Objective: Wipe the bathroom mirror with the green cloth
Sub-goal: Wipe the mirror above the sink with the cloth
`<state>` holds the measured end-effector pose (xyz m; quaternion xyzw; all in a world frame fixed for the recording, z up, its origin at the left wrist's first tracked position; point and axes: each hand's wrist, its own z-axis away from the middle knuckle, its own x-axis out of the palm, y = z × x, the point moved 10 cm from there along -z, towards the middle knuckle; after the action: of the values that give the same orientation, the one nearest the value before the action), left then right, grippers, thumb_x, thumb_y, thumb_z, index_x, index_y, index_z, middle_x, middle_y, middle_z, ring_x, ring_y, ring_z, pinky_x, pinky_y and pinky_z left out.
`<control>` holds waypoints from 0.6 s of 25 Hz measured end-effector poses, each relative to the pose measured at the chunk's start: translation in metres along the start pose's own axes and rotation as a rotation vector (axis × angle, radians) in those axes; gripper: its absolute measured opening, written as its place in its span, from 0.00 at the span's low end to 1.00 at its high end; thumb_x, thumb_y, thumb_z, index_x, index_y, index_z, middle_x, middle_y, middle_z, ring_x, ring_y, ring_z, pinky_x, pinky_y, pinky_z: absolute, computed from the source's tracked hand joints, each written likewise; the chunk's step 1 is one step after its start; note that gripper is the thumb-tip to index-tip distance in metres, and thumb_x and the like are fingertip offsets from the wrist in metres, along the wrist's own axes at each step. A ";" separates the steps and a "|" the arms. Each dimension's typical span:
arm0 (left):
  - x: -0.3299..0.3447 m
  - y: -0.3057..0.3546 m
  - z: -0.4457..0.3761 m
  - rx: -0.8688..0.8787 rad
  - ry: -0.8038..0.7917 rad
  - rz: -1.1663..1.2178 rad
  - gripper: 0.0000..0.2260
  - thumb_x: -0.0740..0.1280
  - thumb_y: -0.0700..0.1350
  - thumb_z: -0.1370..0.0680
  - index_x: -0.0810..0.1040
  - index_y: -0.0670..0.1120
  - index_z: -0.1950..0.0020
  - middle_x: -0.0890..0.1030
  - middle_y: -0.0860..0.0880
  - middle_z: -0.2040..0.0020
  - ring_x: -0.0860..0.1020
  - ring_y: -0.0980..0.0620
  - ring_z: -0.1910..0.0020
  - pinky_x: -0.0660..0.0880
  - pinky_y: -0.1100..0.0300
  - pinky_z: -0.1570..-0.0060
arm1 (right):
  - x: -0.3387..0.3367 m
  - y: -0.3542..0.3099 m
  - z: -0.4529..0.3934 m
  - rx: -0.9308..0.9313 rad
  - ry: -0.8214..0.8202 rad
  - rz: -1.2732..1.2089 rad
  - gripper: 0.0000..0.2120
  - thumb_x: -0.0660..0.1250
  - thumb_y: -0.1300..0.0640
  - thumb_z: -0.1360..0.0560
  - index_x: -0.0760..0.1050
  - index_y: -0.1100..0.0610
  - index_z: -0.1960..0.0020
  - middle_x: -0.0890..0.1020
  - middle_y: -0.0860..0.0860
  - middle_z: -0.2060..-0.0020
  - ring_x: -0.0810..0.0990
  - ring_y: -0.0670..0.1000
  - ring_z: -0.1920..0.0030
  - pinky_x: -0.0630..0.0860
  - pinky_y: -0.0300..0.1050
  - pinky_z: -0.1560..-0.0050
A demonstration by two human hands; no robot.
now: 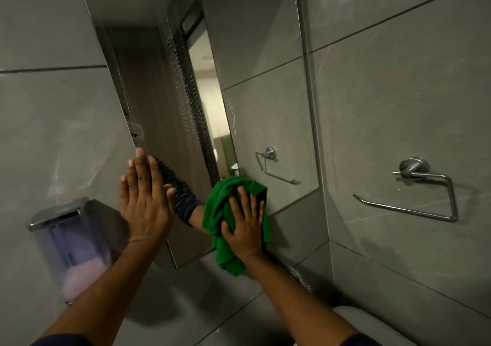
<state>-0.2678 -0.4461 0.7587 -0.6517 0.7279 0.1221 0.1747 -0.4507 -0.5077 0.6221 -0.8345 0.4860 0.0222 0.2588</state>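
The bathroom mirror (260, 106) is a tall pane set in the grey tiled wall and appears tilted in this view. A crumpled green cloth (220, 207) lies against the mirror's lower edge, partly hanging below it. My right hand (245, 219) presses flat on the cloth with its fingers spread. My left hand (144, 199) rests flat, fingers together, on the wall at the mirror's left edge and holds nothing. The mirror reflects a striped sleeve and an arm beside the cloth.
A soap dispenser (71, 242) with pink liquid is mounted on the wall at lower left. A metal towel ring (425, 188) hangs on the right wall, and its reflection shows in the mirror. A white basin edge (372, 324) sits at the bottom right.
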 end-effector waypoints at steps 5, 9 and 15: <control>-0.001 0.001 0.001 0.004 0.001 -0.008 0.30 0.45 0.54 0.20 0.40 0.43 0.23 0.46 0.40 0.21 0.31 0.53 0.25 0.30 0.58 0.27 | -0.022 0.071 -0.042 0.242 0.085 -0.001 0.30 0.51 0.43 0.26 0.51 0.47 0.25 0.55 0.50 0.24 0.51 0.55 0.24 0.41 0.54 0.24; -0.002 0.002 0.000 0.003 0.007 -0.023 0.29 0.45 0.55 0.20 0.43 0.42 0.23 0.46 0.41 0.21 0.32 0.52 0.25 0.31 0.57 0.26 | -0.045 0.130 -0.075 0.439 0.148 -0.060 0.31 0.49 0.43 0.27 0.55 0.52 0.25 0.58 0.54 0.24 0.57 0.59 0.25 0.53 0.61 0.26; -0.002 0.003 0.001 -0.001 0.034 -0.029 0.29 0.42 0.57 0.20 0.46 0.44 0.23 0.43 0.43 0.22 0.34 0.50 0.24 0.33 0.55 0.26 | -0.063 0.187 -0.092 0.686 0.223 -0.123 0.37 0.44 0.38 0.30 0.55 0.54 0.25 0.59 0.56 0.24 0.59 0.60 0.26 0.61 0.63 0.31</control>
<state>-0.2704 -0.4438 0.7584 -0.6643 0.7211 0.1088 0.1639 -0.6576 -0.5734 0.6431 -0.7241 0.4395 -0.2486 0.4698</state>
